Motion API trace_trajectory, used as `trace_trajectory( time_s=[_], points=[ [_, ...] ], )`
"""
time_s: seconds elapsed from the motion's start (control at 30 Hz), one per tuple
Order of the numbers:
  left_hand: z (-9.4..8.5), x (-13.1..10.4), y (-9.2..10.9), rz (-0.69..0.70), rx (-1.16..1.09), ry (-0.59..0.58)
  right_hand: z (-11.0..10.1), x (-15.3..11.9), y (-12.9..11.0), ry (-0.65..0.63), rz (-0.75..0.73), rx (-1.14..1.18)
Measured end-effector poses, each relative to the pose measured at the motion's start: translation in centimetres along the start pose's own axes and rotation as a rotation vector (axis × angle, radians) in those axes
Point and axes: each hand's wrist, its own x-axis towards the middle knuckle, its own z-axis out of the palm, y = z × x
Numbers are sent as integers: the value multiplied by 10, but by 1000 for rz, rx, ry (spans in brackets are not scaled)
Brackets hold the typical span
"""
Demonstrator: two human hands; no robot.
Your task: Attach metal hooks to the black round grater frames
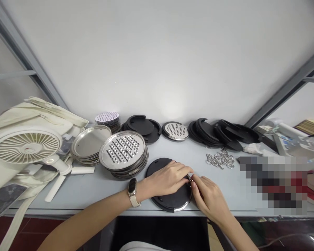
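A black round grater holder [172, 204] with a shiny metal rim at its lower right lies flat on the table near the front edge. My left hand [170, 176], with a watch on its wrist, rests across it, thumb and fingers closed at its right edge. There, my right hand [210, 197] pinches a small metal clip [190, 179], mostly hidden between the fingertips of both hands. To the left stands a stack of round metal grater plates [125, 150]. Beyond my right hand lies a pile of similar small metal clips [221, 159].
A stack of plain metal discs [92, 141] and a white fan [28, 146] are at left. Along the wall sit black holders [143, 127], an assembled grater [176, 130] and more black holders [209, 132]. White strips [83, 170] lie by the fan. A blurred patch covers the right side.
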Motion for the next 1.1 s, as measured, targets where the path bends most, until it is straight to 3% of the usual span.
trace_trajectory(
  time_s=[0.37,0.8,1.1],
  points=[
    [0,0,1,-6,33,-2,2,1,0,81,9,-70],
    [1,0,0,10,149,30,5,1,2,76,30,-69],
    [3,0,0,-2,190,26,7,2,6,-21,77,12]
  ],
)
